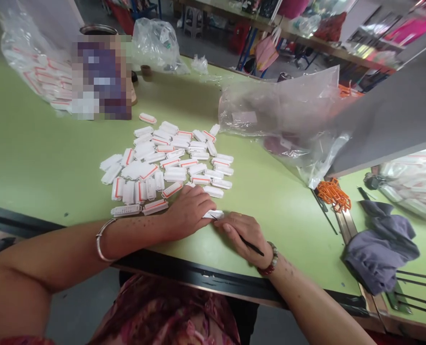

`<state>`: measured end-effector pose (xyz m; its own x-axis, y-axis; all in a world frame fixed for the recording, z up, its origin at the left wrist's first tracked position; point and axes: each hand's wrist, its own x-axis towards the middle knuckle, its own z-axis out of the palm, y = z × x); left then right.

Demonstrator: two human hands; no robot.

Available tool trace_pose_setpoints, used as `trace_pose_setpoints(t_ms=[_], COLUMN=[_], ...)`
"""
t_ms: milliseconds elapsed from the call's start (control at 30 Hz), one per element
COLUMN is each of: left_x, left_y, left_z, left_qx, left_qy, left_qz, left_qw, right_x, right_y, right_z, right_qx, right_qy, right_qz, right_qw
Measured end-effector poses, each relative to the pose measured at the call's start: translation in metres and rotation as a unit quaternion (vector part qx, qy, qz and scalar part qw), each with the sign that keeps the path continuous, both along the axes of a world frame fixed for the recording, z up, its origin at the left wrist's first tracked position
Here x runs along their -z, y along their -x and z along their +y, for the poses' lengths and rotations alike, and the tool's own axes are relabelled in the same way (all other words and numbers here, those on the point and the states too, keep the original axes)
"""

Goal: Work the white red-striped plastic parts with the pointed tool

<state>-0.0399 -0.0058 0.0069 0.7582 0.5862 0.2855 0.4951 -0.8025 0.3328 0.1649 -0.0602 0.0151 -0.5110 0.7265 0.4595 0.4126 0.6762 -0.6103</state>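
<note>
Near the table's front edge, my left hand (187, 213) is closed on a small white plastic piece (215, 214), pressing it flat with the fingers. My right hand (242, 235) pinches a slim black pointed tool that looks like tweezers (249, 245). Its thin tip meets the white piece between my two hands, and its back end points toward my right wrist. Just beyond my left hand lies a loose spread of similar white plastic pieces (175, 173), many with an orange strip along one side. Fine details of the held piece are too small to make out.
A clear plastic bag (263, 108) lies beyond the pieces, and another bag of white pieces (48, 79) stands far left. To the right are orange plastic parts (334, 194), a grey cloth (381, 244) and thin dark rods (421, 288). A grey pillar (385, 110) rises at right.
</note>
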Motion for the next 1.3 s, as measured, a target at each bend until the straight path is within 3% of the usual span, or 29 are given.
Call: trace_pose_setpoints(t_ms=[167, 267, 333, 467, 633, 767, 833, 933, 1000, 1100, 1200, 1300], left_x=[-0.001, -0.004, -0.006, -0.007, -0.018, -0.032, -0.03, -0.014, -0.001, 0.012, 0.014, 0.014], left_y=[0.0, 0.002, 0.004, 0.004, 0.006, 0.047, 0.086, 0.142, 0.162, 0.156, 0.127, 0.1], left_z=[-0.003, -0.004, -0.004, -0.005, -0.014, -0.01, -0.004, 0.002, 0.002, 0.0, 0.002, 0.009], left_qx=[-0.007, -0.004, -0.005, -0.018, -0.029, -0.046, -0.144, -0.356, -0.399, -0.384, -0.375, -0.365], left_qy=[-0.02, -0.027, -0.027, -0.036, -0.074, -0.109, -0.106, -0.049, 0.014, 0.028, 0.02, 0.008], left_qz=[0.0, 0.011, 0.026, 0.053, 0.07, 0.065, 0.052, 0.052, 0.057, 0.063, 0.071, 0.067], left_qw=[1.0, 1.0, 0.999, 0.998, 0.994, 0.991, 0.983, 0.932, 0.915, 0.921, 0.924, 0.929], right_x=[-0.002, -0.004, -0.004, -0.001, 0.011, 0.018, 0.016, 0.01, 0.006, 0.005, 0.008, 0.012], right_y=[-0.004, -0.019, -0.035, -0.068, -0.088, -0.093, -0.091, -0.075, -0.053, -0.01, 0.027, 0.045], right_z=[-0.002, 0.001, 0.007, 0.021, 0.029, 0.029, 0.028, 0.025, 0.023, 0.021, 0.022, 0.024], right_qx=[0.0, 0.086, 0.174, 0.301, 0.311, 0.313, 0.331, 0.352, 0.304, 0.185, 0.128, 0.117], right_qy=[-0.037, -0.094, -0.127, -0.141, -0.096, -0.095, -0.114, -0.145, -0.143, -0.124, -0.125, -0.122], right_qz=[-0.001, -0.023, -0.09, -0.28, -0.432, -0.462, -0.446, -0.362, -0.311, -0.296, -0.314, -0.329], right_qw=[0.999, 0.992, 0.972, 0.901, 0.841, 0.825, 0.824, 0.851, 0.889, 0.929, 0.932, 0.929])
